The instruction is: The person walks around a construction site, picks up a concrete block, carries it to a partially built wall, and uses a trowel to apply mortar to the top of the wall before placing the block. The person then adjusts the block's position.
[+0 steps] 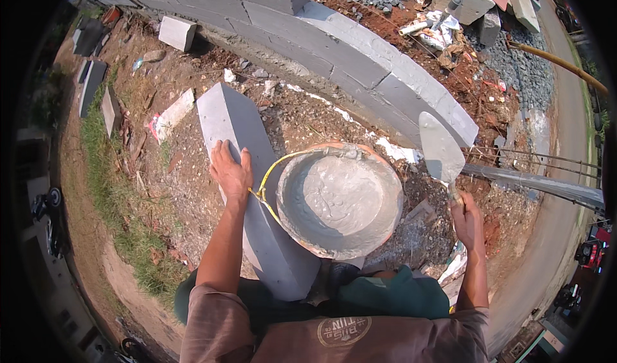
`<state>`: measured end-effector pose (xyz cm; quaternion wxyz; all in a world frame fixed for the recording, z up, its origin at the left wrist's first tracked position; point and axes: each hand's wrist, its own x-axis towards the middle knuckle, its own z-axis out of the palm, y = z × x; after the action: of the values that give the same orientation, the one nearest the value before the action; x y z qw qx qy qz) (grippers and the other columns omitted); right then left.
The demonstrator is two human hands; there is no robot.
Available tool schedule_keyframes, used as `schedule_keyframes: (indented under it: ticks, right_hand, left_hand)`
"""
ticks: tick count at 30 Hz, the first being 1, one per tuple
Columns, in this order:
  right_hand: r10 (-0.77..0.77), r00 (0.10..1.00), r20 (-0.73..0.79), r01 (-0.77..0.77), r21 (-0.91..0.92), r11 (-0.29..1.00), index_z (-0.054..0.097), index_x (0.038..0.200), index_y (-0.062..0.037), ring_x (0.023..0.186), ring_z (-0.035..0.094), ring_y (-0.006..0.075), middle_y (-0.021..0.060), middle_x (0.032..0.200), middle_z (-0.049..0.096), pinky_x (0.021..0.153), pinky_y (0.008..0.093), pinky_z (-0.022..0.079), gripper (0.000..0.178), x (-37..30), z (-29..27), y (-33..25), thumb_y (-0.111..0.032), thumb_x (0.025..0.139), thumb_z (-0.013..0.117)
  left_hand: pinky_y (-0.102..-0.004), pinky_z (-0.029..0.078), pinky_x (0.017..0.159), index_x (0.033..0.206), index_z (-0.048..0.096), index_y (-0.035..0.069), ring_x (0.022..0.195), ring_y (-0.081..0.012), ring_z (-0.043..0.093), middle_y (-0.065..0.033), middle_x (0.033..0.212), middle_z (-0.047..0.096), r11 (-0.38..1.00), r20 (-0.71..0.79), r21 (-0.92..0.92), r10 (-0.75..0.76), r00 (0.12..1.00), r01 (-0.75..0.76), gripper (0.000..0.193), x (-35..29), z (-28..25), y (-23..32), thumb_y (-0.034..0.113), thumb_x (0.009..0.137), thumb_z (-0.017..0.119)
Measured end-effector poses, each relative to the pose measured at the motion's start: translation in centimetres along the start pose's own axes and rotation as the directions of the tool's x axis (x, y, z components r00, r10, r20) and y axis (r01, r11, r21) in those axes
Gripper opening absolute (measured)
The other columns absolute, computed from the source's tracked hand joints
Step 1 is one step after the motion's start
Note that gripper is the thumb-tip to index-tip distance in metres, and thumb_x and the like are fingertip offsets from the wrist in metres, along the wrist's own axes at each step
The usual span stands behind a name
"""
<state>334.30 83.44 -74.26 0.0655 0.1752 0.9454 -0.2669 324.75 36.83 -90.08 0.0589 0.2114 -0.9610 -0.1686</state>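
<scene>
My left hand [232,169] lies with its fingers apart on a long grey concrete block [235,120] that stands tilted in front of me. Right beside that block is a round bucket [395,199] with a mortar-smeared rim and a yellow handle [277,163] that loops over toward my left wrist. Wet grey mortar [344,192] fills much of it. On the right, my right hand [467,220] is closed around the grip of a trowel [442,147]. Its broad, mortar-coated blade points up and away, close to the end of the block wall.
A low wall of grey blocks [360,73] curves across the far side. Behind it lie gravel [527,73], rubble and a pipe [443,16]. A metal post [540,183] juts in from the right. A loose block [177,33] sits at the far left, near grass [122,189].
</scene>
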Motion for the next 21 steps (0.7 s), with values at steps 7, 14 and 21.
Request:
schedule_keyframes:
  ticks: [7,14,21]
  right_hand:
    - [-0.107,0.843,0.528,0.394,-0.470,0.790,0.055,0.091,-0.0015,0.083,0.059,0.0397,0.0213,0.087,0.060,0.070,0.0443,0.046,0.029,0.8,-1.6,-9.9,-0.024,0.075,0.063]
    - [-0.361,0.677,0.641,0.733,-0.541,0.413,0.056,0.091,-0.0037,0.080,0.061,0.0321,0.0148,0.081,0.060,0.071,0.0412,0.049,0.021,1.7,6.7,-10.9,-0.018,0.076,0.057]
    - [-0.352,0.564,0.747,0.741,-0.270,0.616,0.062,0.092,-0.0029,0.080,0.062,0.0327,0.0173,0.086,0.063,0.068,0.0412,0.050,0.026,-2.6,10.8,-10.8,-0.022,0.075,0.057]
  left_hand:
    - [-0.0552,0.015,0.107,0.129,0.043,0.004,0.132,-0.0326,0.026,-0.0166,0.139,0.036,0.999,0.015,-0.051,-0.005,1.000,0.006,0.059,-0.3,0.1,-0.1,0.038,0.082,0.053]
    - [-0.0557,0.014,0.107,0.129,0.042,0.005,0.133,-0.0325,0.025,-0.0165,0.139,0.035,0.996,0.015,-0.087,-0.013,1.000,0.015,0.058,-0.6,-0.1,-0.4,0.038,0.082,0.052]
    - [-0.0558,0.013,0.107,0.129,0.042,0.005,0.133,-0.0333,0.025,-0.0164,0.139,0.035,0.998,0.020,-0.068,-0.016,1.000,0.017,0.058,-0.5,0.1,-0.1,0.038,0.082,0.052]
